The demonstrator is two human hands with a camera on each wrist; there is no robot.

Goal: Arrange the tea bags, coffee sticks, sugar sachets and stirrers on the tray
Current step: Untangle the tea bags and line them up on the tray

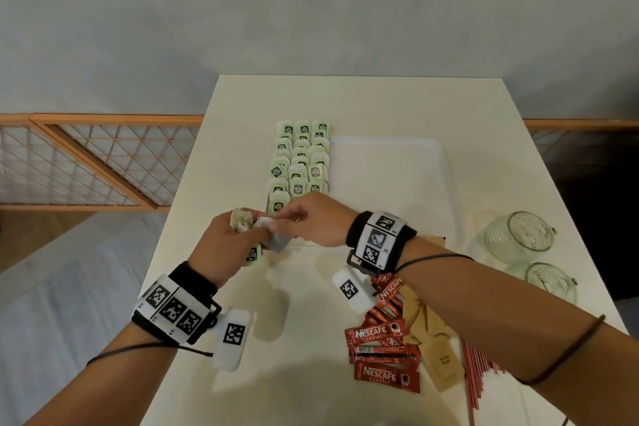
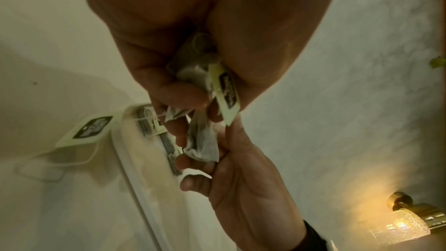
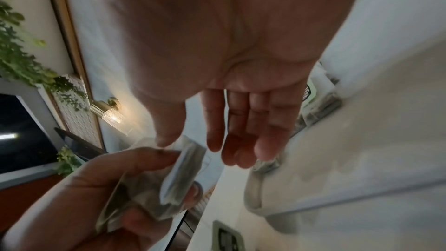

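My left hand [image 1: 250,230] grips a bunch of tea bags [image 1: 242,220] just off the near-left corner of the white tray [image 1: 397,156]. One green tag [image 1: 252,254] dangles beneath it. My right hand [image 1: 285,220] reaches across and pinches a single tea bag [image 1: 280,241] at that bunch. In the left wrist view the pinched tea bag [image 2: 204,146] sits between the right hand's fingers [image 2: 229,135]. Several green-tagged tea bags [image 1: 301,162] lie in rows along the tray's left side. Red coffee sticks [image 1: 383,356], brown sugar sachets [image 1: 437,349] and red stirrers [image 1: 479,373] lie on the table under my right forearm.
Two glass cups [image 1: 518,235] [image 1: 549,282] stand at the table's right edge, right of the tray. A wooden lattice railing [image 1: 86,162] runs behind the table on the left. The table's far edge meets a grey wall.
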